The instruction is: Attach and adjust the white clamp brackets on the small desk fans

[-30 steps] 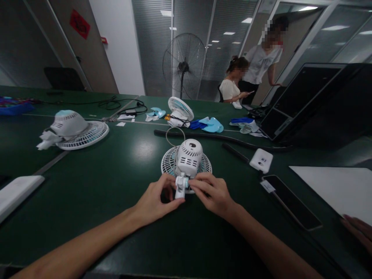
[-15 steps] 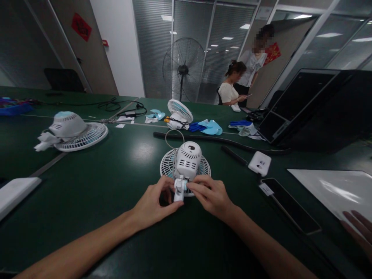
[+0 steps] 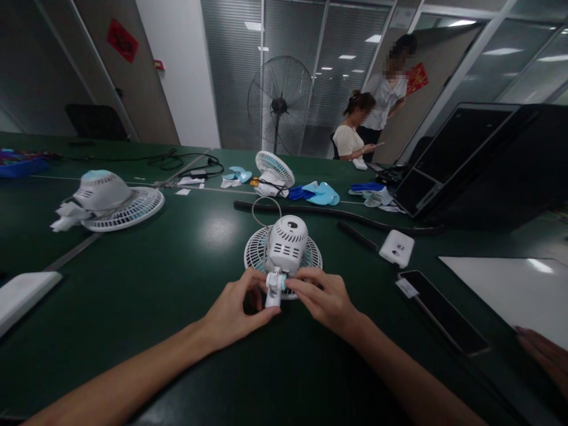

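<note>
A small white fan (image 3: 287,241) lies grille-down on the green table in front of me, its vented motor housing facing up. From its near side juts a white clip bracket (image 3: 273,296) with a light blue knob (image 3: 283,281) on its right. My left hand (image 3: 237,310) is closed on the bracket, thumb at its lower end and fingers along its left side. At the knob, the thumb and fingers of my right hand (image 3: 326,299) pinch together. The fingertips partly cover the knob.
Another white fan (image 3: 106,198) lies at the left, and a third fan (image 3: 273,174) stands farther back. Blue fan blades (image 3: 323,193) and a black tube (image 3: 310,210) lie beyond my hands. A phone (image 3: 444,310) and another person's hand (image 3: 544,355) are at the right.
The other person's hand at the right edge has shifted slightly left and down. My own hands and the fan look almost the same.
</note>
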`<state>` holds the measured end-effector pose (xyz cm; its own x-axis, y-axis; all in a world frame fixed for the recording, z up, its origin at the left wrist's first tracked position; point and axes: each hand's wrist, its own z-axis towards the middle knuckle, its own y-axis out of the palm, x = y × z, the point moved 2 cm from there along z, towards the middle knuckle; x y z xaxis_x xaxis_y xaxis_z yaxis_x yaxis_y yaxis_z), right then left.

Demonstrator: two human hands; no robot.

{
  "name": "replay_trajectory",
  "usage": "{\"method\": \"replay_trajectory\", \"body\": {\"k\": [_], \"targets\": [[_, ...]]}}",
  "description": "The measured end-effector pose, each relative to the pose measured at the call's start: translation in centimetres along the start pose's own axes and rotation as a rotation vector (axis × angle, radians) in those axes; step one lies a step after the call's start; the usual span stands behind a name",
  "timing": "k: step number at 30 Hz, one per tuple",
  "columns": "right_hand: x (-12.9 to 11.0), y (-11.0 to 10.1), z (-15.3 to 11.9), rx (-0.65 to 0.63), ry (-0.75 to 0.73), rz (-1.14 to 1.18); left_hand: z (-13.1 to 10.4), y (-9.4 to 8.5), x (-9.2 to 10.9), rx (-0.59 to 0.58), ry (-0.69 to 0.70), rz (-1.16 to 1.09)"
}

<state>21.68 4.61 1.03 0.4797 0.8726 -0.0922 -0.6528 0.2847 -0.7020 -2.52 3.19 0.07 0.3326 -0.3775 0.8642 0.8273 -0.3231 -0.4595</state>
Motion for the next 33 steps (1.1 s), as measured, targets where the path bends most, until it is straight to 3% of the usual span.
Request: {"method": "replay_trajectory", "body": {"k": [9, 17, 25, 30, 33], "targets": [[0.1, 0.6, 0.3, 0.004, 0.219, 0.123, 0.0, 0.1, 0.3, 0.011, -0.007, -0.019], [0.6, -0.5, 0.3, -0.01, -0.01, -0.07, 0.0, 0.1, 0.4, -0.014, -0.011, 0.008], [-0.3, -0.1, 0.7, -0.077, 0.088, 0.015, 0.0, 0.2, 0.2, 0.016, 0.016, 0.001], [-0.3, -0.4, 0.7, -0.058, 0.043, 0.0, 0.0, 0.1, 0.4, 0.011, 0.016, -0.002], [-0.3, -0.4, 0.8, -0.042, 0.092, -0.014, 0.1, 0.1, 0.5, -0.001, 0.015, -0.018]]}}
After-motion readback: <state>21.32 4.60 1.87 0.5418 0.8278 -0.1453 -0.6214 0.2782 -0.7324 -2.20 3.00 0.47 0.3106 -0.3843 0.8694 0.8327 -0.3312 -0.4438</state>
